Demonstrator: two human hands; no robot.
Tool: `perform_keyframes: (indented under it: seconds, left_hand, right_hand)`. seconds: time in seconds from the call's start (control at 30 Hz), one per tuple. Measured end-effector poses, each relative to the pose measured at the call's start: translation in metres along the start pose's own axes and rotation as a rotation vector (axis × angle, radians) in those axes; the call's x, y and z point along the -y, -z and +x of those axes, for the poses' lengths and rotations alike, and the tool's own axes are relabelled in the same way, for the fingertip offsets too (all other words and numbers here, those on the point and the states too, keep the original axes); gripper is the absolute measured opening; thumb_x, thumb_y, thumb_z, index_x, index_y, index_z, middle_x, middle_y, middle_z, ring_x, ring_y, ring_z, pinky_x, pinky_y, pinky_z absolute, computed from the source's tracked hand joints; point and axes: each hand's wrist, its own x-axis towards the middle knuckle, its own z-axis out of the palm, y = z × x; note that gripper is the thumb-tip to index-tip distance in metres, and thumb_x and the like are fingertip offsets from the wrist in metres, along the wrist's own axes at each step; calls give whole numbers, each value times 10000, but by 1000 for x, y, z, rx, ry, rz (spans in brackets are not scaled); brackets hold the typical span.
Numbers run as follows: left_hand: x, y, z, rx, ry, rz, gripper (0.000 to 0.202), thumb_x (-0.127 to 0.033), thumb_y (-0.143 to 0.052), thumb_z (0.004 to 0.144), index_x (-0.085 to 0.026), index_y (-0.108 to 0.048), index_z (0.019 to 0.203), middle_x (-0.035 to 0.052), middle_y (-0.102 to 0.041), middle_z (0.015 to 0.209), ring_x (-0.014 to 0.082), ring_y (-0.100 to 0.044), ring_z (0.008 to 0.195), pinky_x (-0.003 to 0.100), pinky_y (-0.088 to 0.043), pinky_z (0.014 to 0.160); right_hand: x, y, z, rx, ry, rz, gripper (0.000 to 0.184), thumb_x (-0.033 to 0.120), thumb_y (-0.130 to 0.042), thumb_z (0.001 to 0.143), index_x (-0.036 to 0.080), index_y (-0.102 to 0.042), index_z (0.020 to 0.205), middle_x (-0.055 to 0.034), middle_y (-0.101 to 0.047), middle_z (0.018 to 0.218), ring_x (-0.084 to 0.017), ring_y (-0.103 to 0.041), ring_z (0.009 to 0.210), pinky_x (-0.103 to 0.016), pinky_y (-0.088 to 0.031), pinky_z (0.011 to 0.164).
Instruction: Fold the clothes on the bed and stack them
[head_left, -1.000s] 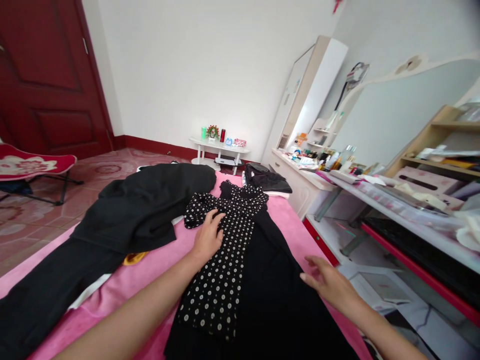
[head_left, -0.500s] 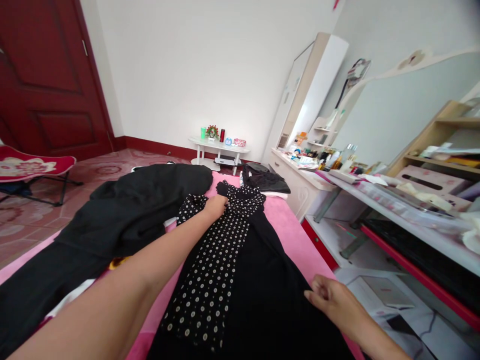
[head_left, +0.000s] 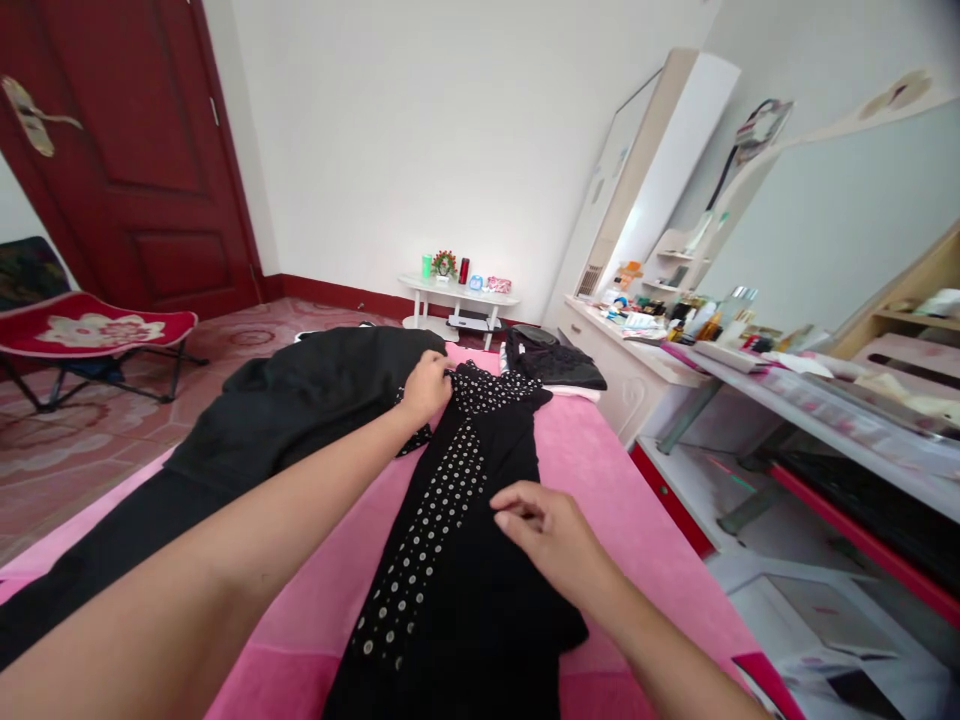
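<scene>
Now the black polka-dot dress point(head_left: 465, 580) lies narrower, so one side seems folded in, my left hand point(head_left: 429, 386) pinching its shoulder, my right hand point(head_left: 551, 528) half-open.

A black garment point(head_left: 495, 590) lies lengthwise before us on a pink cover point(head_left: 637, 510), its neck end farthest from us and its lower part running out of view at the bottom. We see pale dots scattered over the dark cloth around the neck point(head_left: 495, 393), and more down a long, slanting panel point(head_left: 433, 520) along its left side; the rest of the front is plain black. A dotted sleeve point(head_left: 416, 440) shows at the upper left, partly hidden from us. On the right, we see an uneven edge, one corner jutting out low down.
</scene>
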Motion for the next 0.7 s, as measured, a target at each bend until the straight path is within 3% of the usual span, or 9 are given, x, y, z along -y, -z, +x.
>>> perform_keyframes:
  seconds: [0.13, 0.23, 0.33, 0.5, 0.6, 0.7]
  left_hand:
    - [-12, -30, -58, 174, -170, -236, 188, -167, -543, 816, -199, -676, 945, 28, -645, 974, 163, -581, 961, 288, -444, 927]
    - [-18, -49, -89, 235, -134, -288, 191, -241, -573, 821, -226, -672, 984, 22, -638, 1026, 179, -571, 970, 323, -446, 911]
    - [-17, -55, -99, 241, -80, -288, 188, -259, -568, 828, -254, -672, 984, 10, -625, 1065, 189, -552, 998, 337, -434, 915]
    - [-14, -50, -96, 261, -93, -284, 209, -291, -552, 845, -271, -657, 1024, -4, -616, 1086, 182, -542, 1003, 320, -423, 919]
    - [-16, -48, -97, 281, -104, -244, 276, -390, -550, 847, -288, -629, 1091, -1, -600, 1111, 191, -531, 1021, 324, -415, 925]
    - [-17, -48, -99, 301, -105, -210, 349, -456, -529, 850, -315, -589, 1163, -5, -589, 1121, 196, -521, 1033, 326, -409, 930]
  right_hand:
    - [-63, 19, 55, -191, 52, -100, 164, 270, -558, 707, 165, -661, 780, -40, -652, 747, -161, -587, 699, -293, -460, 678]
    - [-95, 29, 84, -262, -10, -137, 223, 301, -555, 689, 153, -650, 826, -46, -647, 721, -166, -574, 633, -303, -468, 617]
    - [-110, 25, 97, -338, 19, -246, 307, 316, -537, 724, 155, -633, 967, -71, -649, 864, -163, -575, 662, -314, -476, 644]
    - [-113, 8, 101, -290, 139, -443, 331, 283, -489, 779, 203, -606, 1078, -74, -593, 1040, -151, -554, 706, -330, -471, 712]
    - [-112, 15, 90, -195, 105, -284, 358, 231, -505, 719, 208, -599, 1064, -72, -578, 1103, -158, -571, 801, -313, -480, 727]
    - [-105, 33, 54, -103, 24, -107, 444, 137, -470, 616, 204, -586, 1039, -55, -594, 1104, -171, -569, 974, -311, -463, 836]
